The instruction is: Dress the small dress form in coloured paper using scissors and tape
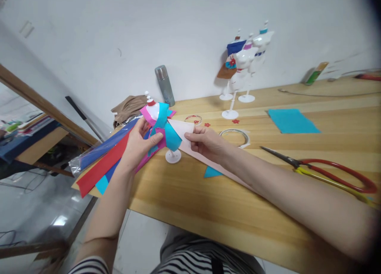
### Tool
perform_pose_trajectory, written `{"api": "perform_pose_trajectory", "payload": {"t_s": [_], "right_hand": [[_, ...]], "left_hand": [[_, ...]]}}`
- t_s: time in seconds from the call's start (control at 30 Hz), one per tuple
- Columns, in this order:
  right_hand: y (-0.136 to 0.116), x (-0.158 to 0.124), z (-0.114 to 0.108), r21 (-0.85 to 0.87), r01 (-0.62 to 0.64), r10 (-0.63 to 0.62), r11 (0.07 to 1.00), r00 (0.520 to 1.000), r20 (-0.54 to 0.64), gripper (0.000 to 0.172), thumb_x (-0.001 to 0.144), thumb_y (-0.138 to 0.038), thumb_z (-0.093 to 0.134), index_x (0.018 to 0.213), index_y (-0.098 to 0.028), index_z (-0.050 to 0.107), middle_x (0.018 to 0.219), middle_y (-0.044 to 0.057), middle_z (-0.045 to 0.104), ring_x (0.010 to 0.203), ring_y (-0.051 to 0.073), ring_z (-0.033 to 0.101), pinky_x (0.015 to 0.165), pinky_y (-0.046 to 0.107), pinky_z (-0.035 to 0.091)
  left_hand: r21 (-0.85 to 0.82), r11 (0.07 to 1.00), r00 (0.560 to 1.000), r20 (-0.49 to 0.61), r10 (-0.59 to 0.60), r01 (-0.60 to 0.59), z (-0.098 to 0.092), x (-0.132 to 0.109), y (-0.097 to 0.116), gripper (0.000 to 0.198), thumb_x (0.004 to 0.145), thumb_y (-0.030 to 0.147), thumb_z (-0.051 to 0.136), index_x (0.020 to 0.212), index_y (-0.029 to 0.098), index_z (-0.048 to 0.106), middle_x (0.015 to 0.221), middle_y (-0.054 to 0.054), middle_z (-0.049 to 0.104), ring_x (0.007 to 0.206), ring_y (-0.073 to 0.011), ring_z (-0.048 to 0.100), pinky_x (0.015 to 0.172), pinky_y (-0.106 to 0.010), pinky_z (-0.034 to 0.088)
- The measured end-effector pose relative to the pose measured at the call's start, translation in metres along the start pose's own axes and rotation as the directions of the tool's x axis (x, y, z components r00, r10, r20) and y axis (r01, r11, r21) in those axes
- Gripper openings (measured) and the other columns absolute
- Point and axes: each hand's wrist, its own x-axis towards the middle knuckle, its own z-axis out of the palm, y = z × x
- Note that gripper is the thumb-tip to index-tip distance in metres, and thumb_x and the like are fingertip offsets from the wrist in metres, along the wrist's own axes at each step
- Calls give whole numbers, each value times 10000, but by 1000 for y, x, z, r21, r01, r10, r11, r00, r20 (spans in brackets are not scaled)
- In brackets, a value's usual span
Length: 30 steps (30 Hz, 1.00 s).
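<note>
A small white dress-form mannequin (152, 112) stands on a round base, wrapped in turquoise (173, 137) and magenta pieces of paper or thin fabric; which one I cannot tell. My left hand (142, 141) grips its left side, thumb pressed on the front wrapping and fingers partly hidden behind. My right hand (205, 142) pinches a pale pink strip (182, 128) between thumb and fingers at the mannequin's right side. A longer pale pink length (220, 168) runs along the table below my right forearm.
Scissors (297, 163) with red and yellow handles lie at right, near a turquoise square (293, 121). Several mannequins (245, 59) and a grey flask (165, 86) stand by the wall. Tape rolls (235, 132) and small red flowers (207, 124) lie mid-table. Red strips (104, 166) lie at left.
</note>
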Motion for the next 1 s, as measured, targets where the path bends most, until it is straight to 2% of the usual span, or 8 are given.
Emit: {"api": "perform_pose_trajectory", "payload": {"t_s": [0.17, 0.33, 0.5, 0.77, 1.0], "right_hand": [[2, 3, 3, 66, -12, 11, 998, 1000, 14, 371, 527, -345, 938, 631, -201, 612, 545, -64, 535, 512, 63, 417, 466, 212, 323], [4, 9, 2, 47, -8, 7, 999, 1000, 18, 375, 506, -337, 951, 647, -177, 643, 526, -56, 536, 500, 52, 403, 460, 203, 284], [3, 10, 2, 31, 12, -12, 999, 1000, 17, 416, 485, -387, 957, 597, -174, 618, 497, -58, 516, 498, 49, 386, 464, 203, 249], [6, 12, 4, 46, 3, -4, 999, 1000, 20, 423, 476, -391, 956, 595, -170, 616, 487, -56, 519, 494, 50, 389, 480, 212, 251], [9, 14, 2, 59, -2, 0, 998, 999, 39, 358, 532, -334, 933, 662, -159, 649, 549, -36, 578, 530, 61, 443, 511, 219, 281]], "left_hand": [[8, 1000, 1000, -21, 5, -5, 0, 2, -4, 559, 771, 399, 840, 1258, 187, 668, 1398, -122, 674, 1359, -299, 593, 1164, -403, 452], [29, 999, 998, -46, 47, -46, 2, 4, -8, 535, 797, 480, 813, 1229, 193, 679, 1281, -108, 730, 1266, -305, 648, 1114, -420, 481], [58, 996, 995, -73, 70, -66, 6, 7, -9, 530, 793, 508, 805, 1196, 186, 683, 1287, -117, 721, 1267, -311, 644, 1109, -422, 475], [239, 970, 972, -233, 25, 33, 12, 8, -10, 584, 671, 394, 883, 1179, 217, 657, 1171, -82, 745, 1173, -311, 682, 1047, -438, 518], [289, 949, 936, -351, -20, 128, 29, 10, -4, 596, 620, 425, 880, 1119, 197, 650, 1008, -59, 752, 941, -271, 713, 864, -400, 557]]}}
